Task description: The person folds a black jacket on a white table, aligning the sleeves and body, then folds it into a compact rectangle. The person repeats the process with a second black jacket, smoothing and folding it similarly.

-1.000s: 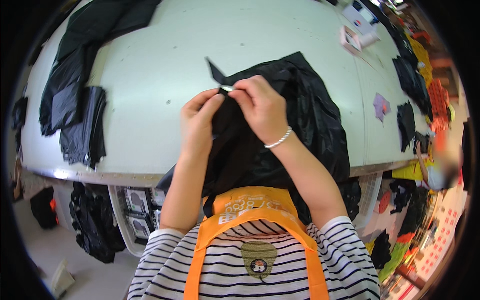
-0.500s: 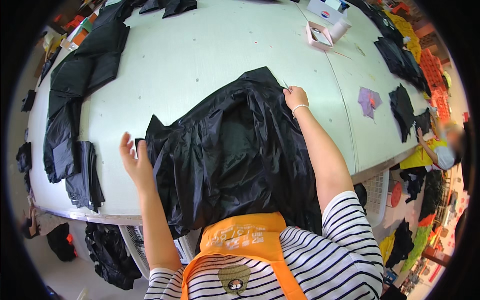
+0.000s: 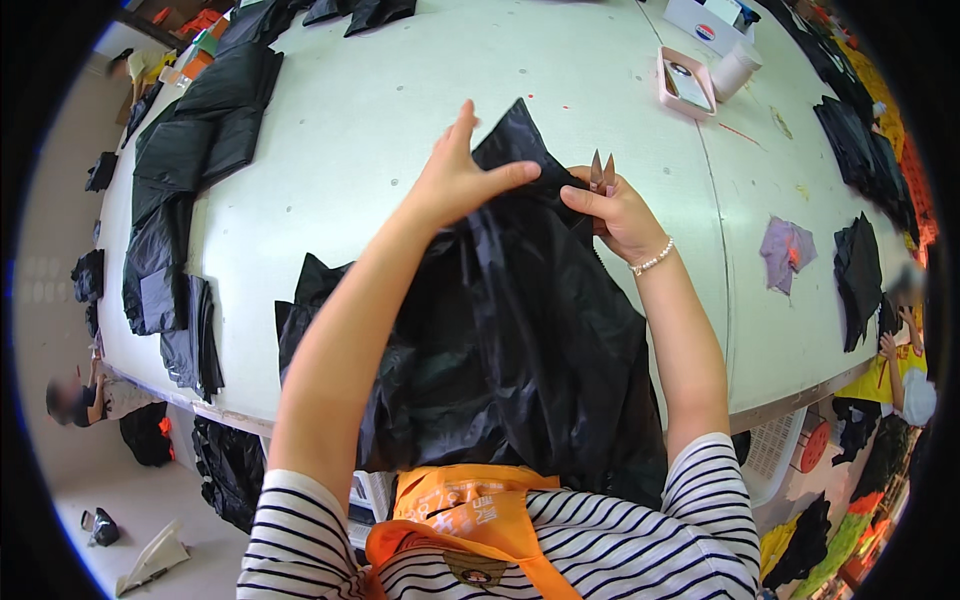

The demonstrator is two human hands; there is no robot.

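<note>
A black shiny garment (image 3: 470, 350) lies across the near table edge and hangs against my apron, with one pointed corner raised at its far end. My left hand (image 3: 455, 180) is at that corner, fingers spread and stretched out, the thumb lying over the dark cloth. Closed at the garment's right far edge, my right hand (image 3: 622, 215) holds a pair of thread snips (image 3: 602, 175) with both blades pointing up and slightly apart. Its thumb presses by the fabric edge; the snips' handle is hidden in the palm.
Folded black garments (image 3: 205, 140) line the left side of the pale table (image 3: 330, 130). Toward the far right stand a pink tray (image 3: 686, 85), a white bottle (image 3: 737, 70) and a white box (image 3: 708, 25). A purple cloth (image 3: 787, 253) lies right; another person (image 3: 905, 370) is beyond it.
My left hand has moved from the garment's left edge across to its raised far corner. The snips now point up more visibly in my right hand. The view has shifted slightly.
</note>
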